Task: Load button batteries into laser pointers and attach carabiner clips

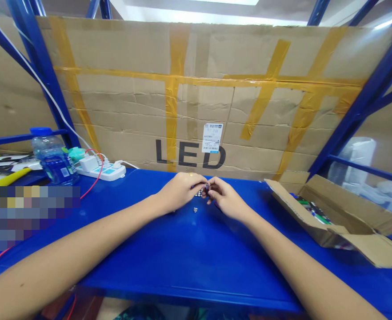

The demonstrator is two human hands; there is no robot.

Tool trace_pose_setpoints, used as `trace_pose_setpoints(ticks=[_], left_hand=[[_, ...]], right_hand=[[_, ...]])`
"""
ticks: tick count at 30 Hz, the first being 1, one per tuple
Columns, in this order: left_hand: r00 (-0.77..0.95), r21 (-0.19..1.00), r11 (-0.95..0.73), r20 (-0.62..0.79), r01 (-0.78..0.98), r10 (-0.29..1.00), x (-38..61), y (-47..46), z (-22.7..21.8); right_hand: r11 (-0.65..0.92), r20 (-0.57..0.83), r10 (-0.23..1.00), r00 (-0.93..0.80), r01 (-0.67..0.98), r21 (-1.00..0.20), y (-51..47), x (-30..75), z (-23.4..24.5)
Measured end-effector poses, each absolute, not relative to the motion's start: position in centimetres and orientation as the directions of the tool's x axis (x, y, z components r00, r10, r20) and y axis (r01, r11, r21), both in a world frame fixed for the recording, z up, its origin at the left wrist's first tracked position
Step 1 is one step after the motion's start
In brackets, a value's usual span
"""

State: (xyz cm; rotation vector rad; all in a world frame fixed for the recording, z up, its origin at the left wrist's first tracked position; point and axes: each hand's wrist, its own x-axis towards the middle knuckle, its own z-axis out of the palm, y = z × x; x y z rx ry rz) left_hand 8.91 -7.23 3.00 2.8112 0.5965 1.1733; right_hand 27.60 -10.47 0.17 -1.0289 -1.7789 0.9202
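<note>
Both my hands meet over the far middle of a blue shelf top (189, 253). My left hand (179, 190) is closed, its fingers curled around small silvery metal parts (200, 192). My right hand (224, 198) is closed in a pinch on a tiny dark part (207, 187) held against the left fingertips. One small silvery part (195, 209) lies loose on the blue surface just below the hands. What exactly the small parts are is too small to tell.
An open cardboard box (336, 222) with green and dark items stands at the right. At the left are a water bottle (54, 158), a white power strip (102, 170) with a red wire, and a blurred patch. A taped cardboard wall marked LED (189, 153) backs the shelf.
</note>
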Motion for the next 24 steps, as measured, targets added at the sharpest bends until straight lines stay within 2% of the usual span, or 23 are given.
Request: trace_pose_setpoints(ticks=[3,8,10,13,15,17,20,22,24], left_hand=[[0.663,0.141,-0.939,0.676,0.313,0.323,8.7,-7.1,2.3],[0.729,-0.027,-0.953,0.651,0.303,0.213,8.4,-6.9,1.9],[0.714,-0.052,-0.943,0.668,0.329,0.212,8.4,-6.8,1.8],[0.66,0.003,-0.909,0.687,0.416,0.304,8.2,-6.0,1.9],[0.657,0.038,-0.867,0.637,0.497,0.404,7.9,-4.9,2.0],[0.687,0.069,-0.818,0.504,0.572,0.523,7.5,-3.6,2.1],[0.695,0.218,-0.747,0.275,0.628,0.665,7.1,-1.8,2.0],[0.696,0.292,-0.712,0.176,0.638,0.696,7.1,-0.9,1.8],[0.702,0.309,-0.699,0.123,0.645,0.702,7.3,-0.4,1.4]], right_hand=[[0.376,0.307,0.907,-0.288,0.229,-0.898,-10.5,27.4,0.1],[0.357,0.29,0.919,-0.268,0.25,-0.9,-10.5,27.3,0.2],[0.384,0.313,0.908,-0.277,0.253,-0.888,-10.4,27.5,0.2],[0.481,0.393,0.87,-0.299,0.336,-0.81,-10.2,28.0,0.0],[0.538,0.432,0.841,-0.325,0.428,-0.726,-10.2,28.3,-0.1],[0.57,0.445,0.822,-0.356,0.486,-0.663,-10.2,28.4,-0.2],[0.593,0.447,0.806,-0.389,0.526,-0.61,-10.3,28.5,-0.2],[0.597,0.45,0.802,-0.392,0.555,-0.579,-10.3,28.6,-0.2],[0.595,0.454,0.802,-0.388,0.584,-0.553,-10.2,28.7,-0.2]])
